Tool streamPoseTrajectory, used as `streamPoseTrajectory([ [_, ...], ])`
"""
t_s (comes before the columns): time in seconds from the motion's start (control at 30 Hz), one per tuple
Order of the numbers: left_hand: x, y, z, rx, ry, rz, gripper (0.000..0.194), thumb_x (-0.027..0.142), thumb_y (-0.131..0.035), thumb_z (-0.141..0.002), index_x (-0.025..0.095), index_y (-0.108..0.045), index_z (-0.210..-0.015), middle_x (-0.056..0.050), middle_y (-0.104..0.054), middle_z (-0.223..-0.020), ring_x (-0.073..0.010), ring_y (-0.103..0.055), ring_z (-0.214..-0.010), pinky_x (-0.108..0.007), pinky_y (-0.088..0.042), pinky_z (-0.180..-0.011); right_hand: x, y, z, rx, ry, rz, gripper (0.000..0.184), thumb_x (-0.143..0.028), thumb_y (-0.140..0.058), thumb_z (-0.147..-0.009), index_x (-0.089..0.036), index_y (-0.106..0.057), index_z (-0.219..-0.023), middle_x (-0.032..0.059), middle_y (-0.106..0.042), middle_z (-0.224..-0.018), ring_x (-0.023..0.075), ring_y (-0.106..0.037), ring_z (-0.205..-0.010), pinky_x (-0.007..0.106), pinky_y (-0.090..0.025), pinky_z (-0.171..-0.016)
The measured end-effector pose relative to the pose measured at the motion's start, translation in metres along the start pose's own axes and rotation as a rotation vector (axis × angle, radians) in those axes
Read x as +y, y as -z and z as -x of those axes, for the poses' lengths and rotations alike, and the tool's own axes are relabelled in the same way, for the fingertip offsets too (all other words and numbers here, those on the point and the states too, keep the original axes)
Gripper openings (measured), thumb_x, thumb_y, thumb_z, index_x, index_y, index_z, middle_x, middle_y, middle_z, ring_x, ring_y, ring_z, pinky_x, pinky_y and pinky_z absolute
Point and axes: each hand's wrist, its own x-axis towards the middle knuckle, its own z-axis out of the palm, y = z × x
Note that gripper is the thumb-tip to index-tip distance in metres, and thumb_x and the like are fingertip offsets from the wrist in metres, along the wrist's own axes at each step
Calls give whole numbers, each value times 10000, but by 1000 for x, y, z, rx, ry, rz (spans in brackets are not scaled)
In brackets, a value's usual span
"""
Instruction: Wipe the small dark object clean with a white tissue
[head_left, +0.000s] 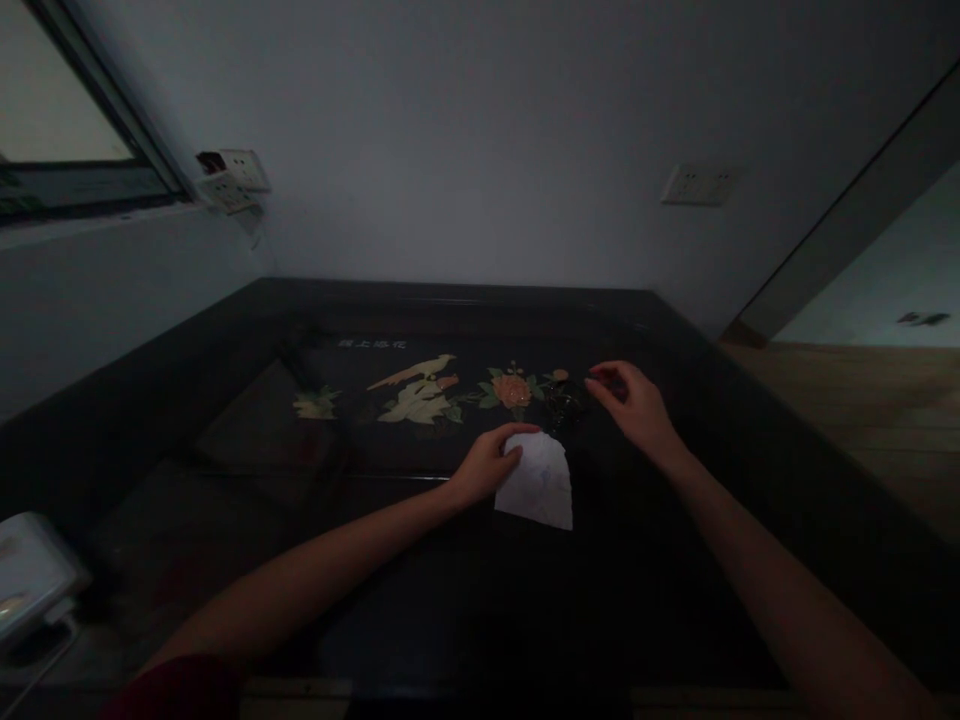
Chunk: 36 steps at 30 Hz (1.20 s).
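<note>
My left hand [489,464] grips the upper left edge of a piece of white paper [536,483] between thumb and fingers. The paper has a rounded top, a straight bottom edge and faint marks. To the right, my right hand [630,400] is raised with thumb and fingertips pinched together; whatever may be between them is too small and dark to make out. Just left of those fingertips lies a dark, glossy, tangled-looking heap [564,404], its kind unclear in the dim light. Both hands are over a black glossy tabletop [420,575].
The tabletop carries a bird decoration [416,400] and a pink flower decoration [512,390]. A white device [34,580] with a cable sits at the left edge. Wall sockets [701,185] are on the wall behind, and a wooden floor [885,410] shows at right.
</note>
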Motion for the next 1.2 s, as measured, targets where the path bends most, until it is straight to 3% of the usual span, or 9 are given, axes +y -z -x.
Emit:
streamPoseTrajectory([
  [0.13,3,-17,-9,-12,-25,24,461,72,-489,-782,155,-607,-1220,-71,-678,-1100,-160,-619,-837,-301,-494,-813,-9,1,41,-233,-253,-338,377,-572,-591,-788,-217,-597,-913,70,-679,-900,231,-645,-870,385,-524,-753],
  [0.2,1,-27,-18,19,-70,69,460,68,-491,-787,145,-598,-1228,-82,-668,-1148,-172,-624,-939,-307,-487,-880,-7,0,55,-345,-423,-481,411,-584,-601,-774,-212,-593,-950,60,-687,-842,217,-656,-797,364,-530,-698],
  [0.33,-9,-44,-34,81,-71,7,465,41,-470,-786,108,-573,-1235,-111,-632,-1237,-189,-599,-1096,-324,-458,-979,8,5,64,-248,-548,-530,367,-509,-693,-721,-238,-595,-950,37,-669,-864,200,-653,-765,315,-530,-628],
  [0.47,-15,-52,-41,52,-95,-90,506,84,-494,-806,97,-497,-1312,-141,-586,-1299,-218,-575,-1158,-373,-452,-1012,28,7,57,-169,-515,-504,370,-432,-728,-652,-250,-562,-929,23,-625,-882,192,-651,-749,321,-538,-627],
  [0.63,-11,-53,-33,-28,-210,-279,587,66,-578,-758,77,-466,-1334,-198,-434,-1436,-270,-381,-1354,-425,-286,-1144,45,-1,54,-92,-389,-325,352,-297,-685,-628,-224,-574,-954,27,-581,-939,148,-603,-655,310,-500,-617],
  [0.73,-9,-52,-24,-2,-307,-593,483,141,-573,-811,63,-509,-1283,-244,-375,-1449,-326,-327,-1373,-479,-281,-1131,48,-4,56,-76,-289,-181,234,-235,-605,-659,-204,-633,-889,54,-578,-961,172,-597,-688,351,-500,-678],
  [0.83,-12,-52,-19,8,-392,-811,418,218,-538,-863,108,-520,-1266,-213,-405,-1433,-316,-349,-1358,-493,-304,-1115,50,-6,58,-63,-200,-44,195,-195,-550,-687,-203,-687,-825,69,-566,-929,197,-572,-708,395,-490,-733],
  [0.97,-20,-56,-16,-65,-442,-864,432,238,-468,-906,156,-462,-1330,-153,-432,-1442,-278,-342,-1374,-499,-267,-1138,51,-9,62,-74,-109,73,261,-180,-502,-735,-218,-721,-872,82,-568,-960,236,-581,-838,408,-479,-811],
  [1.2,-19,-55,-11,-161,-355,-864,522,384,-400,-938,141,-385,-1400,-155,-355,-1505,-283,-300,-1407,-501,-210,-1155,45,-19,71,-98,-32,191,327,-215,-456,-815,-193,-700,-1031,118,-565,-1080,256,-586,-896,442,-477,-874],
])
